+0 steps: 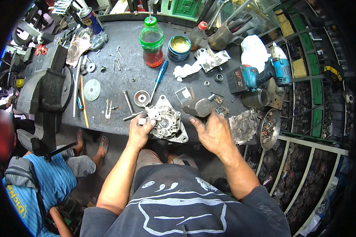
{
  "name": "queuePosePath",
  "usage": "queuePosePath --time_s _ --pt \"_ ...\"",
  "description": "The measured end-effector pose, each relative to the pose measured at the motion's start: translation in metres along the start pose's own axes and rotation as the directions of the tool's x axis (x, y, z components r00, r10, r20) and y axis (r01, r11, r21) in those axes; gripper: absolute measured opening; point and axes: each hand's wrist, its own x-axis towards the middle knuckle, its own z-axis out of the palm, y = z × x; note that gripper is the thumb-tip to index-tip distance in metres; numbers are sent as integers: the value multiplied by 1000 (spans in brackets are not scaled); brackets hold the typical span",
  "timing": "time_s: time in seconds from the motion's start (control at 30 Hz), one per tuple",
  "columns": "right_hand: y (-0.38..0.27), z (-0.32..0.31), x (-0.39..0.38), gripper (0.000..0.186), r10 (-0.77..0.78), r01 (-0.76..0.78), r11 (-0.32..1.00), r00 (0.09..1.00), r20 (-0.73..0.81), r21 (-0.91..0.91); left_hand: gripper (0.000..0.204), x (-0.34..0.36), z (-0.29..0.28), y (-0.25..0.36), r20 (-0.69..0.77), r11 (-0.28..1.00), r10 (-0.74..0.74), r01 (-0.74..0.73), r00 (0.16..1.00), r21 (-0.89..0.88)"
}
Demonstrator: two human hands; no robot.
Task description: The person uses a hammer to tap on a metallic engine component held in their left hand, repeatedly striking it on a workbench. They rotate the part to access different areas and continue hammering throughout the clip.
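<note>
At the near edge of the dark surface, the left hand grasps the rim of a grey cast-metal alternator housing, fingers curled over its left side to steady it. The right hand is clenched around the handle of a hammer, whose heavy steel head sits just beside the housing's upper right corner; whether the head touches the casting cannot be told.

The housing lies open-face up, its central bearing seat and ribs exposed, which suggests the unit is already taken apart and the work is somewhere mid-way: loose bolts, washers and nuts lie scattered across the surface, none of them refitted. A blue-handled screwdriver lies just above the housing, with a round metal cup and a socket extension to its left.

Farther out stand a plastic bottle of reddish liquid, an open tin of yellowish grease, a white rag and a blue cordless impact driver. A large bench vise occupies the left end. Another person in a blue shirt crouches on the floor at lower left.
</note>
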Motion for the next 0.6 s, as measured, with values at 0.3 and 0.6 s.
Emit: queuePosePath --time_s 0.3,0.6 --pt "8 9 4 69 -10 12 999 998 55 -45 76 1 -1 -3 -3 999 -30 30 1000 -30" --pt "12 15 8 63 25 -20 998 997 72 -66 83 2 -3 -8 3 999 -44 44 999 -30"
